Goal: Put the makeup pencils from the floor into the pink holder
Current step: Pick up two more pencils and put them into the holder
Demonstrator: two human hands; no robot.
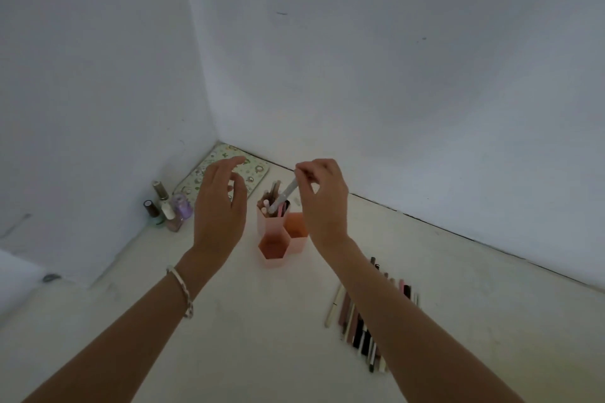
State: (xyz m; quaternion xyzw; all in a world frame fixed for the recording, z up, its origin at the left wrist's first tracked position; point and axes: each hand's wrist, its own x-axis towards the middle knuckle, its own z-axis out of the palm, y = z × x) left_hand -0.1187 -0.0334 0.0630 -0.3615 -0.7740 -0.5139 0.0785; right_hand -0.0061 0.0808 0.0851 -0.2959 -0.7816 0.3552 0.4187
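The pink holder (273, 250) stands on the floor near the room corner, made of three hexagonal cups. Its tallest back-left cup holds several pencils; the other two look empty. My right hand (324, 203) pinches the top of a white makeup pencil (285, 195), whose lower end dips into the tall cup. My left hand (221, 206) hovers just left of the holder with fingers spread, holding nothing. A row of several makeup pencils (360, 324) lies on the floor to the right, partly hidden under my right forearm.
Several nail polish bottles (168, 209) stand by the left wall. A flat patterned tin (222, 173) lies in the corner behind the holder. White walls close in at left and back. Bare pale floor stretches in front of the holder.
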